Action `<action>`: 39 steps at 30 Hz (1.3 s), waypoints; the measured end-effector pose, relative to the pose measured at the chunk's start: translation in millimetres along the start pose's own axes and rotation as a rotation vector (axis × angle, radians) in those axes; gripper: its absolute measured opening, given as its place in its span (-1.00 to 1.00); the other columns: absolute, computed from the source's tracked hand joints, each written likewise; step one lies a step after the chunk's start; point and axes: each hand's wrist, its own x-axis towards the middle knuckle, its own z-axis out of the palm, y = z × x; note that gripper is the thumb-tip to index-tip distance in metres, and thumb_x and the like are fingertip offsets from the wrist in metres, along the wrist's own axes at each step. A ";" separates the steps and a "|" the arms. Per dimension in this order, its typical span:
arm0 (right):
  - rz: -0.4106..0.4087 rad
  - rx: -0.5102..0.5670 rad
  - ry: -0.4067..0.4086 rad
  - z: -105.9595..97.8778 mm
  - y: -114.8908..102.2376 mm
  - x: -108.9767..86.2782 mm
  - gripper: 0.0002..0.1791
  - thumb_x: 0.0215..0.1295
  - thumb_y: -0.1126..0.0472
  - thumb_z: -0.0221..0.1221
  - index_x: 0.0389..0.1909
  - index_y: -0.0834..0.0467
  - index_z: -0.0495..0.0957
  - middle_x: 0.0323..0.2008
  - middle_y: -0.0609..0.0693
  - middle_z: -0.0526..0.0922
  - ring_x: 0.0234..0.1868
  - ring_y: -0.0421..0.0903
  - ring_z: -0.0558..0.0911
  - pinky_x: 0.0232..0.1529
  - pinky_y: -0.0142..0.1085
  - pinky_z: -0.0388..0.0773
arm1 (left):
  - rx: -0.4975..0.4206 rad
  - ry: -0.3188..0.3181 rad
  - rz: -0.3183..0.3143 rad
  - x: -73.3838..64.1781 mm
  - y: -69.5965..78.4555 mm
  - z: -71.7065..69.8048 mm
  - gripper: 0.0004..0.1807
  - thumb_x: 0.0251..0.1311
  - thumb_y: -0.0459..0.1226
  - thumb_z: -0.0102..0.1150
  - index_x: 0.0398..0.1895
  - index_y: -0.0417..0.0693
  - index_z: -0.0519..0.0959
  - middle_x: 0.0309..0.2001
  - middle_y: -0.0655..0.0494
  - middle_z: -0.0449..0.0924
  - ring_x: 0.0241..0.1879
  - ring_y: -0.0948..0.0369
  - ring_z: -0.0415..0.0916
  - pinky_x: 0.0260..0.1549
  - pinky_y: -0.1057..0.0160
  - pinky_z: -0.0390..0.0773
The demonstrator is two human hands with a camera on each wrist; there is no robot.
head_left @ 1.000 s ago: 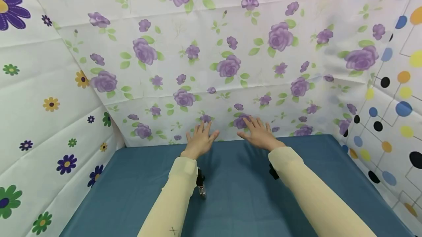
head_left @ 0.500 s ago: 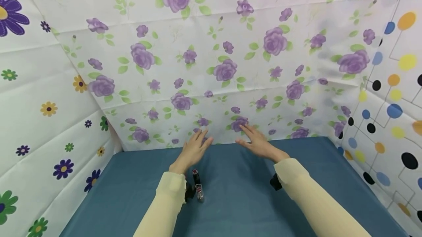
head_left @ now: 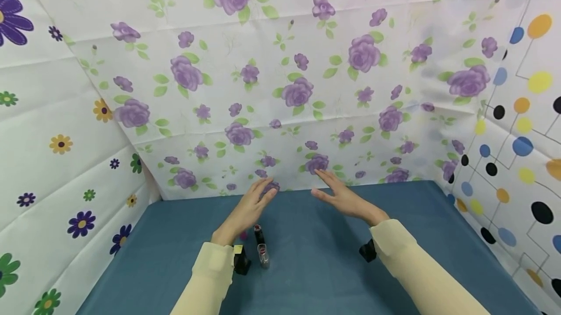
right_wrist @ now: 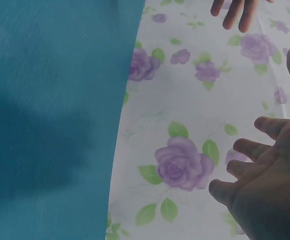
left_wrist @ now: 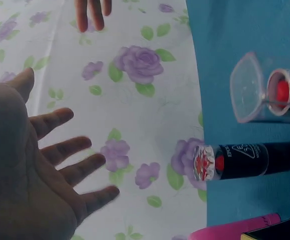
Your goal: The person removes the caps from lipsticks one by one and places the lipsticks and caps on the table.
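Note:
My left hand [head_left: 243, 210] hovers above the table, fingers extended and holding nothing. Near its wrist lie a black lipstick tube [head_left: 259, 231] with a faceted clear end and a clear-cased lipstick [head_left: 263, 255] showing red inside. In the left wrist view a pink tube [left_wrist: 237, 229] and a black item with a gold edge [left_wrist: 275, 231] are cut off by the frame's bottom; the sleeve partly hides them in the head view. My right hand [head_left: 346, 200] is raised opposite, fingers extended, palm turned toward the left hand, touching nothing.
A blue cloth covers the table [head_left: 307, 276]. Behind it stands a flowered sheet [head_left: 271, 86], with a daisy-print sheet [head_left: 39, 169] on the left and a dotted sheet [head_left: 517, 169] on the right. A small black block [head_left: 368, 251] sits at the right wrist.
The left hand has shifted left and lower, uncovering the lipsticks. The right hand has come slightly lower and turned its palm more inward. Both hands stay free of objects.

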 end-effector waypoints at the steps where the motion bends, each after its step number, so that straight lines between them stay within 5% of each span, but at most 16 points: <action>1: -0.003 0.002 -0.001 -0.4 -0.9 -0.8 -0.11 0.60 -0.25 0.02 0.72 -0.08 -0.17 0.69 0.10 -0.29 0.66 0.22 -0.32 0.47 0.46 -0.13 | -0.008 0.009 0.013 -1.3 1.8 -0.9 -0.34 0.65 0.11 -0.16 0.65 0.07 0.19 0.63 -0.11 0.05 0.57 -0.18 0.07 0.43 -0.36 0.17; 5: -0.016 0.021 -0.006 2.7 -1.3 -5.8 -0.12 0.60 -0.22 0.05 0.72 -0.12 -0.17 0.69 0.10 -0.28 0.66 0.24 -0.28 0.45 0.47 -0.09 | -0.032 0.042 0.052 -11.3 6.7 -0.9 -0.38 0.62 0.10 -0.09 0.61 0.10 0.27 0.57 -0.07 0.19 0.54 -0.14 0.17 0.41 -0.33 0.23; 14: -0.011 0.063 -0.010 17.4 3.6 -18.0 -0.15 0.60 -0.20 0.07 0.71 -0.16 -0.13 0.69 0.08 -0.23 0.67 0.24 -0.24 0.45 0.47 -0.08 | -0.098 0.058 0.028 -34.8 3.0 7.0 -0.41 0.63 0.06 -0.06 0.60 0.12 0.30 0.58 -0.12 0.20 0.53 -0.19 0.17 0.36 -0.39 0.26; 21: -0.012 0.089 0.012 21.5 6.7 -21.2 -0.20 0.60 -0.17 0.08 0.70 -0.20 -0.06 0.69 0.07 -0.17 0.66 0.26 -0.18 0.42 0.49 -0.02 | -0.109 0.094 0.009 -39.7 -1.8 4.4 -0.43 0.62 0.04 -0.04 0.58 0.13 0.34 0.54 -0.13 0.26 0.48 -0.18 0.26 0.31 -0.37 0.35; 39: 0.036 0.274 -0.042 45.2 21.3 -26.4 -0.24 0.63 -0.18 0.02 0.70 -0.17 -0.03 0.68 0.05 -0.10 0.64 0.26 -0.04 0.47 0.35 0.12 | 0.064 -0.103 -0.122 -36.6 -10.8 2.6 -0.49 0.57 -0.05 0.09 0.43 -0.09 0.50 0.36 -0.25 0.45 0.29 -0.23 0.44 0.16 -0.28 0.51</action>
